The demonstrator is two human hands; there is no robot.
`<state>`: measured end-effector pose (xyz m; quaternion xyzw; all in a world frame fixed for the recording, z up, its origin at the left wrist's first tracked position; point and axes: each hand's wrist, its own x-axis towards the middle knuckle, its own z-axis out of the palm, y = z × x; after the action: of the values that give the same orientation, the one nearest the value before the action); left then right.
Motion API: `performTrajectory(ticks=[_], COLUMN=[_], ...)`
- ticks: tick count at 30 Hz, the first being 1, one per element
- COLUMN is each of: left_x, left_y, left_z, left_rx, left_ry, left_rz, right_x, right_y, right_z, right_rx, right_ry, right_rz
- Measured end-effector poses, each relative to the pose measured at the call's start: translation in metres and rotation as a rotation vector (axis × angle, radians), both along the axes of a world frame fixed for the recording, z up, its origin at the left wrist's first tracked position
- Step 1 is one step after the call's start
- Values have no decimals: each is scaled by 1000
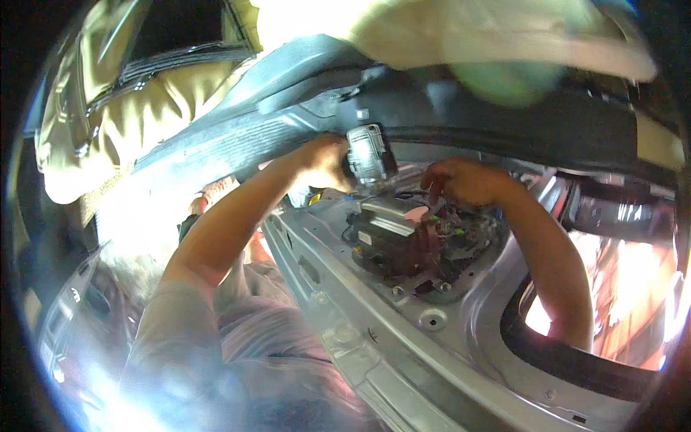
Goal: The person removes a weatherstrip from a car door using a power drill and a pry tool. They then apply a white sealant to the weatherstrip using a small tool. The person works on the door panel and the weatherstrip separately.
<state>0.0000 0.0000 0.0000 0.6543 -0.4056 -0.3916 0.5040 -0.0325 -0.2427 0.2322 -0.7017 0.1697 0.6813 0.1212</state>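
My left hand (324, 162) is closed beside a boxy silver-and-black thing (368, 154), which it appears to hold above the bare metal panel; the kind is not clear. My right arm comes over a black-edged opening at the right. My right hand (464, 181) is bent over a cutout in the panel, its curled fingers pointing down; whatever they hold is hidden. Under both hands, a dark box-like unit (385, 229) with a pale bar sits in the cutout. Wires and small green and reddish parts (432, 241) lie around it.
The grey metal car panel (345, 306) runs diagonally through the lower middle. A black rubber seal (576, 371) edges the opening at lower right. Dark trim (446, 108) spans behind the hands. A beige seat (158, 108) is at upper left; another person's hand (216, 193) appears below it.
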Motion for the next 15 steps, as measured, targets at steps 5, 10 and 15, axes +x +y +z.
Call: performTrajectory(ticks=[5,10,15], left_x=[-7,-18,-30], left_y=[18,13,18], left_z=[5,-11,-11], left_rx=[-9,-138,-19], left_ry=[-6,0,-54], left_rz=[23,171,192], right_x=[-56,-52,-45], right_y=[-11,-9,-16], right_z=[-93,-109,-121], right_rx=[340,364,376], right_ry=[-277,-226,-184], right_rz=[37,56,93])
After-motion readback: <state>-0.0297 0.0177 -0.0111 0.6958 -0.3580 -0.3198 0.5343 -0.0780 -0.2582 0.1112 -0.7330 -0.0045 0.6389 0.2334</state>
